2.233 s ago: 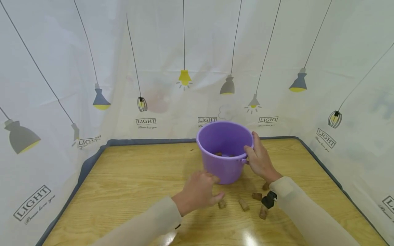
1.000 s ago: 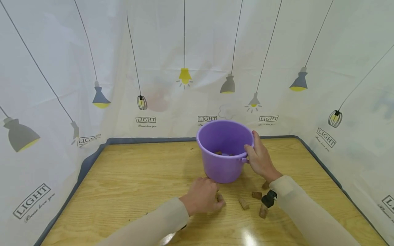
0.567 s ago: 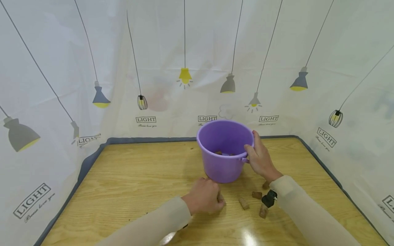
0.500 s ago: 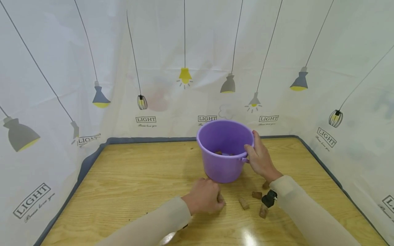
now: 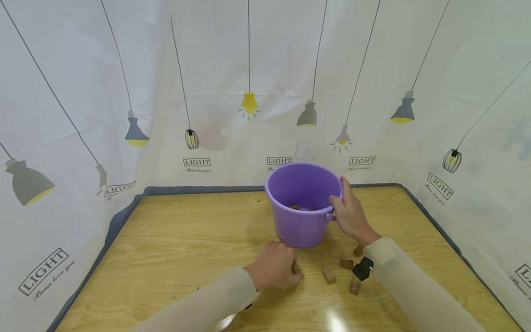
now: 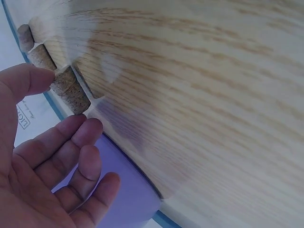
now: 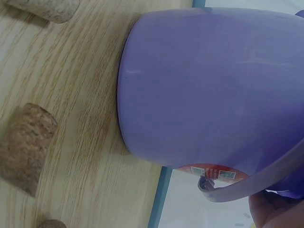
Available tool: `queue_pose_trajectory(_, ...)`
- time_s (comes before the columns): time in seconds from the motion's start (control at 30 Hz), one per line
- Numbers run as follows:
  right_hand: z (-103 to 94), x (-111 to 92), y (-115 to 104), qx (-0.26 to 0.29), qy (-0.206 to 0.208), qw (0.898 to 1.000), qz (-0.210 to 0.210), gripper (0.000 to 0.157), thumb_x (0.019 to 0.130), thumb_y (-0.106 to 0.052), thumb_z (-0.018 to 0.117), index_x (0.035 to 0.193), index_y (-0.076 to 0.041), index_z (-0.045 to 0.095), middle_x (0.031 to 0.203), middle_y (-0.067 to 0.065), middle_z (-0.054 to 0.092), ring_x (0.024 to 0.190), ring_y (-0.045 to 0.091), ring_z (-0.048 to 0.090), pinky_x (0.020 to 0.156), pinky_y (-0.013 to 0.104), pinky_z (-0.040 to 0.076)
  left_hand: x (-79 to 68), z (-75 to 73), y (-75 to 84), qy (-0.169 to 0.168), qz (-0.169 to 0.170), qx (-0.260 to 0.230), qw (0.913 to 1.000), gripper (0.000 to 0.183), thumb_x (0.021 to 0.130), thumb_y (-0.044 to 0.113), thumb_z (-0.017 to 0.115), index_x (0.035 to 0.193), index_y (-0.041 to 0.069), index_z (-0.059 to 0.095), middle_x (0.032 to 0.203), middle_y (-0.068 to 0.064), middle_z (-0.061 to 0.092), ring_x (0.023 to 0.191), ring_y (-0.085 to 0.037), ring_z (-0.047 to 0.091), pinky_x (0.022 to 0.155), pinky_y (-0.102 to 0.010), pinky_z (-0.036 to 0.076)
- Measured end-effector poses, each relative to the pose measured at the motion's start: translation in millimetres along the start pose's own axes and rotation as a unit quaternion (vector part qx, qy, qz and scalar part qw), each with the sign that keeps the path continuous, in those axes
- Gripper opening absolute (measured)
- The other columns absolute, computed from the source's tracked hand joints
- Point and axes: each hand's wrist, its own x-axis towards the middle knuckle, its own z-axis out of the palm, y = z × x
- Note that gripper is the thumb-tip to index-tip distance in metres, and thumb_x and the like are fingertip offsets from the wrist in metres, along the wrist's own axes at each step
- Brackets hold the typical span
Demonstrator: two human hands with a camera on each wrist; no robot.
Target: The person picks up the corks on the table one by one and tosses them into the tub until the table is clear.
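Note:
A purple bucket (image 5: pixel 302 228) stands upright on the wooden table, with a few corks (image 5: pixel 294 207) showing inside. My right hand (image 5: pixel 351 214) grips its rim on the right side, thumb inside; in the right wrist view the bucket handle (image 7: pixel 251 187) hangs beside that hand. Just in front of the bucket, my left hand (image 5: pixel 275 266) is low over the table. It pinches a cork (image 6: pixel 70 90) end to end between thumb and fingertips, as the left wrist view shows, the other fingers loosely bent. From the head view the hand hides most of this cork.
Several loose corks lie right of my left hand: one tilted cork (image 5: pixel 329 275), a darker cork (image 5: pixel 346 263), another cork (image 5: pixel 355 286) by my right wrist, and one partly hidden by the sleeve (image 5: pixel 381 253). A lamp-printed curtain (image 5: pixel 232 152) surrounds the table (image 5: pixel 186 230).
My left hand has moved slightly right and its thumb and fingers have closed on the cork in front of the bucket. The right hand and the bucket have stayed put.

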Motion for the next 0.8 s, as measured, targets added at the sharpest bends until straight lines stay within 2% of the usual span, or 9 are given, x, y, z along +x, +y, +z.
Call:
queue_pose_trajectory(0.17, 0.7, 0, 1, 0.003, -0.002, 1.000, -0.001, 0.068, 0.109, -0.027, 0.034, 0.166, -0.015, 0.000, 0.161, 0.031, 0.028, 0.122, 0.045, 0.057, 0.072, 0.031, 0.062, -1.4, 0.3, -0.5, 0.008, 0.002, -0.014, 0.9999, 0.027, 0.080, 0.038, 0.078, 0.056, 0.034, 0.065, 0.049, 0.023, 0.047, 0.050, 0.001, 0.043, 0.048, -0.019, 0.036)
queue_pose_trajectory(0.4, 1.1, 0, 0, 0.004, 0.002, 1.000, 0.000, 0.068, 0.108, -0.028, 0.037, 0.166, -0.016, 0.002, 0.161, 0.029, 0.029, 0.122, 0.044, 0.056, 0.072, 0.031, 0.062, -3.0, -4.1, -1.1, 0.020, 0.000, -0.023, 0.9995, 0.030, 0.081, 0.039, 0.078, 0.056, 0.027, 0.065, 0.050, 0.020, 0.049, 0.052, -0.001, 0.044, 0.053, -0.020, 0.039)
queue_pose_trajectory(0.53, 1.1, -1, 0, 0.006, 0.004, 1.000, 0.002, 0.068, 0.108, -0.026, 0.038, 0.166, -0.017, 0.002, 0.161, 0.028, 0.029, 0.121, 0.046, 0.057, 0.072, 0.031, 0.062, -3.9, -7.0, -1.8, 0.026, 0.001, -0.028, 0.9993, 0.020, 0.080, 0.040, 0.079, 0.066, 0.026, 0.075, 0.055, 0.018, 0.054, 0.057, -0.003, 0.049, 0.056, -0.022, 0.042)
queue_pose_trajectory(0.8, 0.8, 0, -1, 0.002, 0.004, 1.000, 0.000, 0.069, 0.108, -0.027, 0.037, 0.166, -0.016, 0.002, 0.161, 0.029, 0.029, 0.123, 0.045, 0.056, 0.072, 0.031, 0.062, -6.4, -13.0, -4.3, 0.079, 0.018, -0.014, 0.9966, 0.014, 0.081, 0.041, 0.078, 0.076, 0.028, 0.080, 0.066, 0.014, 0.065, 0.060, -0.004, 0.058, 0.054, -0.023, 0.046)
